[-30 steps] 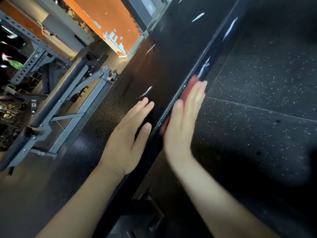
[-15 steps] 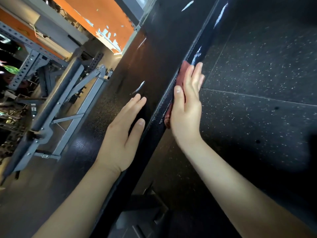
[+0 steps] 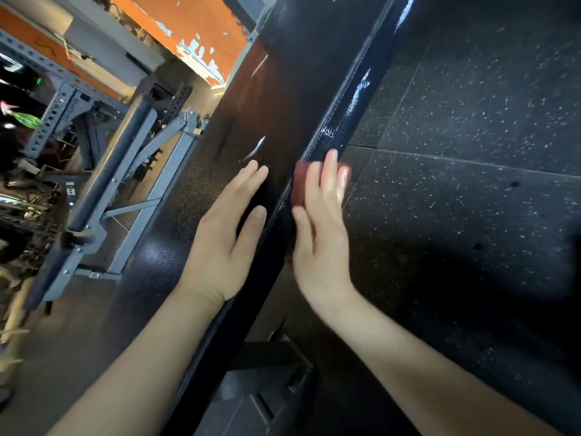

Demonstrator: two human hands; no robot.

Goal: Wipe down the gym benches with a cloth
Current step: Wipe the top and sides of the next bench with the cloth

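Note:
A long black padded bench (image 3: 270, 99) runs diagonally from the lower middle to the top right of the head view. My left hand (image 3: 226, 234) lies flat on its top surface, fingers straight. My right hand (image 3: 320, 225) presses a dark red cloth (image 3: 300, 184) flat against the bench's glossy side edge (image 3: 345, 118), fingers extended. Most of the cloth is hidden under my palm and fingers. Wet streaks shine on the edge above the cloth.
A second bench with a grey metal frame (image 3: 132, 184) stands to the left. A grey perforated rack (image 3: 53, 111) and an orange wall (image 3: 201, 29) lie beyond it. Black speckled rubber floor (image 3: 471, 190) fills the right side. The bench's base (image 3: 270, 398) shows below.
My right hand with the cloth slid up along the bench's side edge, then shifted slightly outward over it. My left hand stayed flat on the pad.

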